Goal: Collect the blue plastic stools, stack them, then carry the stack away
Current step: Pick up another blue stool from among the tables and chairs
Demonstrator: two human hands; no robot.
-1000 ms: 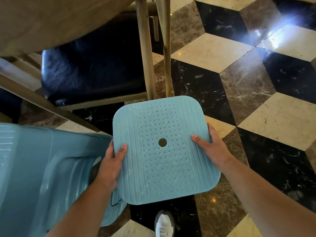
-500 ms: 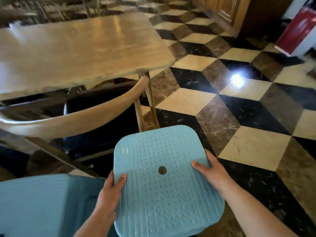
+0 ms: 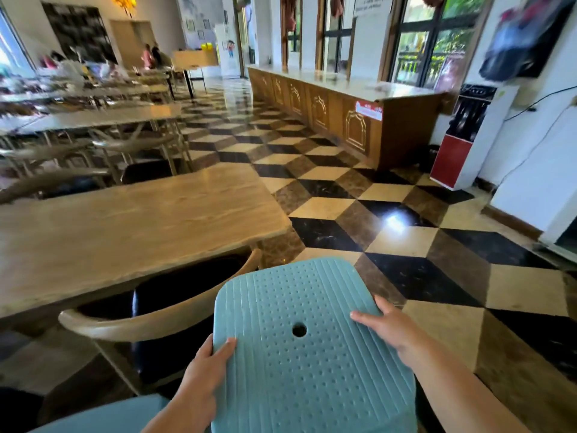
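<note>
I hold a light blue plastic stool (image 3: 299, 364) in front of me, its square dotted seat with a small centre hole facing up. My left hand (image 3: 206, 373) grips the seat's left edge, thumb on top. My right hand (image 3: 390, 332) grips the right edge. A sliver of another blue stool (image 3: 103, 417) shows at the bottom left, mostly out of frame. The legs of the held stool are hidden under the seat.
A wooden table (image 3: 125, 226) and a curved-back wooden chair (image 3: 150, 323) stand close on my left. Chequered marble floor (image 3: 406, 245) stretches ahead and right. A long wooden counter (image 3: 343, 110) and a red-and-white water dispenser (image 3: 465, 142) line the right wall. People sit at far tables.
My view has swung up from the floor to the room. The stool stays gripped in both hands, and the second blue stool has slid almost out of sight at bottom left.
</note>
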